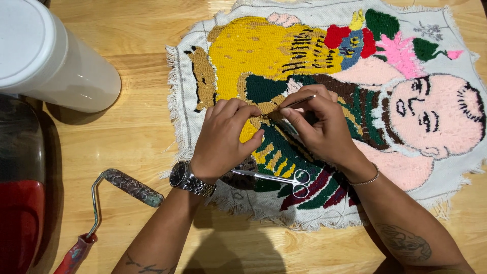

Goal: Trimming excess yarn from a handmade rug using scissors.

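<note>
I see my left hand (pixel 225 139) pinching the yarn pile of the rug (pixel 335 101), fingers curled shut on the tufts near its middle. My right hand (pixel 317 127) grips thin tweezers (pixel 297 103); their long axis runs right to left, tip just beside the left fingertips. The two hands meet over the same green-and-yellow patch. Scissors (pixel 276 178) lie flat on the rug, near my wrists, handles to the right. On the worktop (pixel 137 137), far left, stands a white tub (pixel 48 56), lid on, contents hidden. A roller (pixel 116 203) lies near left.
</note>
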